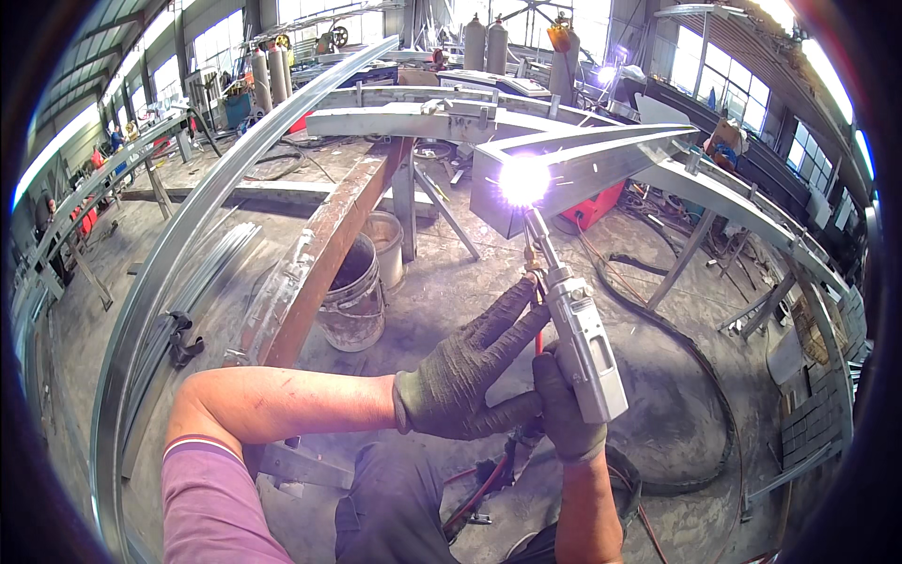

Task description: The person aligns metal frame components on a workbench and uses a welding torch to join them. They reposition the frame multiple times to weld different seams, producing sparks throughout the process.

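Note:
My right hand (570,404), in a dark glove, is wrapped round a grey handheld welding torch (584,343). The torch points away from me, its nozzle tip close to a glaring white-violet spot with sparks. That glare covers part of the end of a square steel tube (601,183). My left hand (470,376), gloved too, reaches in from the left with fingers stretched and spread. Its fingertips are at the torch's brass-coloured side fitting (532,258), and its thumb lies by my right hand. Whether the fingertips press on the fitting is hard to see.
A long curved steel tube (178,254) sweeps up the left side. Beside it a rusty beam (319,244) runs outward, with two buckets (352,315) nearby. Thick black hose (719,395) and red cables lie on the floor at right. Gas cylinders (474,45) stand far back.

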`<state>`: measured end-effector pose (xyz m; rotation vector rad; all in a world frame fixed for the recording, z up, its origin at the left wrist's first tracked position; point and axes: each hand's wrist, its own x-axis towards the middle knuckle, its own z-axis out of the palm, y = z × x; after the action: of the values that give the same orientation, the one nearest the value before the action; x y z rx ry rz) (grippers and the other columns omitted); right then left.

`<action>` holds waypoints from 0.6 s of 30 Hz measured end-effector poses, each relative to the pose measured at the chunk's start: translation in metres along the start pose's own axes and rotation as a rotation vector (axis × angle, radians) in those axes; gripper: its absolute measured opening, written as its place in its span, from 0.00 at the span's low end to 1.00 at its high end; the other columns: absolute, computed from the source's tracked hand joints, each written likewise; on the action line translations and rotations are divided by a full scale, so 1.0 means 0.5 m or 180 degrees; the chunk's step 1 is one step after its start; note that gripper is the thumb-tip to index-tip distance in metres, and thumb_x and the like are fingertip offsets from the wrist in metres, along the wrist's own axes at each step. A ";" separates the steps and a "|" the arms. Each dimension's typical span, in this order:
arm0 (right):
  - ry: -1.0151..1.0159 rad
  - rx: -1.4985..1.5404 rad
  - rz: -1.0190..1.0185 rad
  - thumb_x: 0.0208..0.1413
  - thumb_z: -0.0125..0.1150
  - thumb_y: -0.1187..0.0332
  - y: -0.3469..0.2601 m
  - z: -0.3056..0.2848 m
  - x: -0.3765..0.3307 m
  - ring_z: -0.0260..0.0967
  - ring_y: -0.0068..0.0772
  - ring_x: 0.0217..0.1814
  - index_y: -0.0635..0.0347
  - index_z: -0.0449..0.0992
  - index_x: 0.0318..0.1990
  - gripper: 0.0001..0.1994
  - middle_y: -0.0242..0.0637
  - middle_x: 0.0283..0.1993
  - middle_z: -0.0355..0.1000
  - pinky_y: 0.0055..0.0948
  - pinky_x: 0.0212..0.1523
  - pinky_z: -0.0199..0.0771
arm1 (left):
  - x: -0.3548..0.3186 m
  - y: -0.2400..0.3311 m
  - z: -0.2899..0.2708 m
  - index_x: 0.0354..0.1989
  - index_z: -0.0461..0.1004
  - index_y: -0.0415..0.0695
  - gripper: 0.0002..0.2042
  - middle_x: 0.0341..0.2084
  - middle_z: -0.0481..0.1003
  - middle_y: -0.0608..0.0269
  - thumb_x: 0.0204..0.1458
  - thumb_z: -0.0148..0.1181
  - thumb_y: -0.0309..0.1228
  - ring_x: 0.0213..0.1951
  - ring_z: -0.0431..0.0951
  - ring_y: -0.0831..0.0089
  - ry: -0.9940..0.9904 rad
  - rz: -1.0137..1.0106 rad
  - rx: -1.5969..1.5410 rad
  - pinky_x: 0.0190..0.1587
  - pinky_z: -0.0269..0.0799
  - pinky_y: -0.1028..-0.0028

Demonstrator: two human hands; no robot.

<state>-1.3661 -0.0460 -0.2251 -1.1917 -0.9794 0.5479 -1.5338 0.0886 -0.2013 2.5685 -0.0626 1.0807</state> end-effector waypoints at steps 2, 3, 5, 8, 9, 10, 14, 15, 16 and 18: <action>-0.0053 0.0123 0.0090 0.72 0.72 0.74 -0.007 0.003 -0.002 0.83 0.21 0.33 0.63 0.82 0.52 0.07 0.27 0.36 0.79 0.27 0.27 0.76 | -0.001 0.000 0.001 0.90 0.44 0.38 0.53 0.85 0.45 0.23 0.66 0.73 0.48 0.85 0.51 0.29 0.0037 0.0008 0.0016 0.83 0.58 0.45; -0.0088 0.0231 0.0172 0.72 0.72 0.74 -0.019 0.007 -0.003 0.83 0.22 0.33 0.63 0.81 0.53 0.08 0.27 0.36 0.79 0.27 0.27 0.76 | -0.001 0.002 -0.001 0.89 0.45 0.38 0.53 0.85 0.46 0.23 0.66 0.73 0.48 0.85 0.52 0.30 0.0074 0.0016 0.0038 0.83 0.59 0.45; -0.0098 0.0324 0.0352 0.72 0.71 0.74 -0.024 0.007 -0.004 0.84 0.23 0.32 0.63 0.81 0.54 0.08 0.27 0.36 0.79 0.27 0.26 0.76 | -0.001 0.002 -0.001 0.90 0.45 0.38 0.53 0.85 0.45 0.23 0.66 0.73 0.47 0.85 0.51 0.30 0.0070 0.0032 0.0002 0.83 0.59 0.45; -0.0068 0.0284 0.0539 0.72 0.71 0.74 -0.022 0.001 -0.005 0.85 0.25 0.31 0.63 0.80 0.55 0.09 0.28 0.37 0.79 0.27 0.25 0.76 | 0.003 0.005 0.000 0.90 0.45 0.38 0.54 0.85 0.44 0.23 0.65 0.74 0.46 0.86 0.50 0.30 0.0045 0.0013 -0.0010 0.83 0.58 0.46; -0.0089 0.0275 0.0532 0.72 0.70 0.75 -0.025 0.000 -0.004 0.85 0.25 0.31 0.63 0.80 0.55 0.09 0.28 0.37 0.79 0.27 0.25 0.76 | 0.003 0.005 0.000 0.90 0.45 0.38 0.54 0.86 0.43 0.23 0.65 0.74 0.46 0.86 0.50 0.31 0.0043 0.0008 -0.0013 0.83 0.58 0.46; -0.0110 0.0264 0.0524 0.72 0.70 0.75 -0.030 0.000 -0.004 0.85 0.25 0.31 0.63 0.80 0.55 0.09 0.28 0.37 0.79 0.27 0.25 0.76 | 0.002 0.004 0.001 0.90 0.45 0.38 0.54 0.86 0.43 0.24 0.65 0.74 0.46 0.86 0.50 0.31 0.0049 0.0011 -0.0020 0.83 0.58 0.46; -0.0100 -0.0023 -0.0059 0.72 0.71 0.71 -0.007 0.001 -0.001 0.75 0.17 0.25 0.58 0.83 0.50 0.05 0.26 0.34 0.78 0.24 0.21 0.74 | -0.006 0.000 0.005 0.90 0.45 0.38 0.53 0.86 0.43 0.24 0.65 0.74 0.46 0.86 0.49 0.31 0.0026 -0.0025 -0.0017 0.83 0.57 0.46; -0.0093 -0.0069 0.0028 0.72 0.71 0.71 0.004 -0.005 -0.003 0.75 0.17 0.27 0.59 0.83 0.51 0.05 0.26 0.35 0.78 0.23 0.23 0.74 | -0.005 -0.001 0.007 0.90 0.45 0.38 0.53 0.86 0.43 0.24 0.65 0.74 0.46 0.86 0.49 0.31 0.0101 0.0055 -0.0021 0.83 0.57 0.46; -0.0100 0.0018 0.0188 0.72 0.71 0.72 0.000 -0.005 -0.005 0.75 0.17 0.28 0.59 0.83 0.51 0.05 0.26 0.35 0.78 0.23 0.23 0.73 | -0.005 0.001 0.007 0.90 0.44 0.38 0.53 0.86 0.43 0.24 0.66 0.73 0.46 0.86 0.49 0.30 0.0085 0.0020 -0.0038 0.83 0.57 0.46; -0.0118 0.0206 0.0519 0.72 0.71 0.72 -0.007 -0.005 -0.010 0.76 0.17 0.29 0.59 0.83 0.52 0.06 0.25 0.36 0.78 0.23 0.24 0.73 | -0.006 0.004 0.005 0.90 0.44 0.38 0.53 0.86 0.44 0.24 0.66 0.73 0.46 0.86 0.49 0.30 0.0042 -0.0062 -0.0067 0.83 0.57 0.46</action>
<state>-1.3669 -0.0523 -0.2238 -1.2134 -0.8939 0.7279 -1.5347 0.0853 -0.2046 2.5377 -0.0452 1.0842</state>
